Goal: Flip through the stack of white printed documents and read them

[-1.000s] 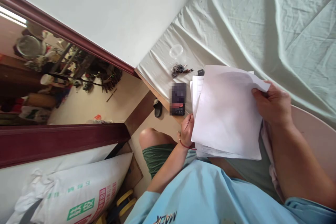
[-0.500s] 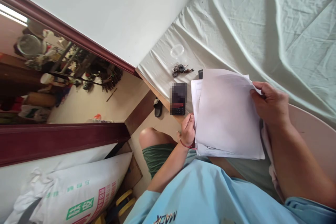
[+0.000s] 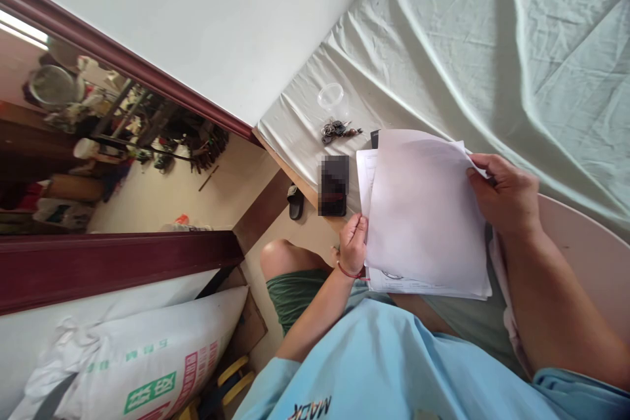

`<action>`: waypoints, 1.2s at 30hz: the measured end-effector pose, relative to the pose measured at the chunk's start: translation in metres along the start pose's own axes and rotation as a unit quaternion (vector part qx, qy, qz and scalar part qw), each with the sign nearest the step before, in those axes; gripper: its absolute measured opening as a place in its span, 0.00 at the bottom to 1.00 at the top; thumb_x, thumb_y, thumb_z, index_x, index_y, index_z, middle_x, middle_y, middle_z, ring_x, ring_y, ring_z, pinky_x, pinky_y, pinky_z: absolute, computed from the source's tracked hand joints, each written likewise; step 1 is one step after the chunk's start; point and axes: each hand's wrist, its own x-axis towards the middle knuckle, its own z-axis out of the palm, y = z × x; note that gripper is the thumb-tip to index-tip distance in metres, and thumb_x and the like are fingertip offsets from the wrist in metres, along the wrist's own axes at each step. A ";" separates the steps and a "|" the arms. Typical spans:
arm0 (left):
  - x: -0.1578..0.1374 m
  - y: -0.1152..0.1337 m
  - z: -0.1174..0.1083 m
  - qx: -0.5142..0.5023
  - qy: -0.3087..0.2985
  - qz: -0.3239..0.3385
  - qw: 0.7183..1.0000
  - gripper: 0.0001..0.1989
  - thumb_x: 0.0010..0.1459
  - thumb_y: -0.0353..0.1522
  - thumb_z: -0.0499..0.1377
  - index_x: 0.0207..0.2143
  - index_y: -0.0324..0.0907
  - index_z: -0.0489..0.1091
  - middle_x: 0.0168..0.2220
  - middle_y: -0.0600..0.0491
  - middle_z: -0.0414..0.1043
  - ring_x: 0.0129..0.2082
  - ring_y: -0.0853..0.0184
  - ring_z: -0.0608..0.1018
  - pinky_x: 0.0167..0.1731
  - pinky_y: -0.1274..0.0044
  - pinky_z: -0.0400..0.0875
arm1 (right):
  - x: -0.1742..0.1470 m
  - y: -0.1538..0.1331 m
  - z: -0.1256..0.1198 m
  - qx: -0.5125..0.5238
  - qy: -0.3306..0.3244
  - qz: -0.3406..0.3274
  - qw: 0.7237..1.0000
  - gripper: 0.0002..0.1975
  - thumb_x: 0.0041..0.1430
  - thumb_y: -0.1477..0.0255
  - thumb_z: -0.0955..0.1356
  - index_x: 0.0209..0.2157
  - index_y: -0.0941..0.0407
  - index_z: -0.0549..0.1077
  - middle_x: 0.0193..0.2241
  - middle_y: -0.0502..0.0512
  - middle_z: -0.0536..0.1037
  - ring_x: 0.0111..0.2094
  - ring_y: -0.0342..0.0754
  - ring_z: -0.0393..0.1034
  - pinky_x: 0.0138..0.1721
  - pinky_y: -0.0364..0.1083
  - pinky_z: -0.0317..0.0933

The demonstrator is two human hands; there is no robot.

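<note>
Left hand [image 3: 352, 244]: pinching the near-left edge of the white paper sheet stack [image 3: 423, 210]; dark phone [image 3: 334, 185] just beyond
Right hand [image 3: 502, 191]: pinching the stack's far-right corner

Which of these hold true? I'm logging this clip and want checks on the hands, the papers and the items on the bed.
1. Both hands hold the stack of papers. True: left hand, right hand.
2. A phone lies on the bed left of the papers. True.
3. The bunch of keys sits on top of the papers. False: it lies on the bed beyond them.
4. The left wrist is bare. False: it wears a red string.
</note>
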 end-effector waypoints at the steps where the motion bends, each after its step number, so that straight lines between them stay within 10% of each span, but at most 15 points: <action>1: 0.000 0.000 0.000 0.003 0.002 0.004 1.000 0.24 0.64 0.53 0.57 0.33 0.41 0.71 0.27 0.55 0.68 0.28 0.68 0.67 0.30 0.77 0.63 | 0.000 0.000 0.000 0.001 -0.001 0.002 1.000 0.17 0.54 0.70 0.68 0.44 0.53 0.83 0.28 0.48 0.78 0.28 0.43 0.67 0.38 0.43 0.64; 36: -0.002 0.000 0.001 0.104 0.006 0.044 0.994 0.25 0.67 0.53 0.54 0.31 0.41 0.69 0.22 0.59 0.56 0.23 0.71 0.60 0.24 0.77 0.55 | 0.001 0.005 0.001 -0.016 -0.002 -0.009 1.000 0.19 0.55 0.70 0.68 0.46 0.55 0.83 0.28 0.49 0.78 0.29 0.42 0.70 0.40 0.42 0.65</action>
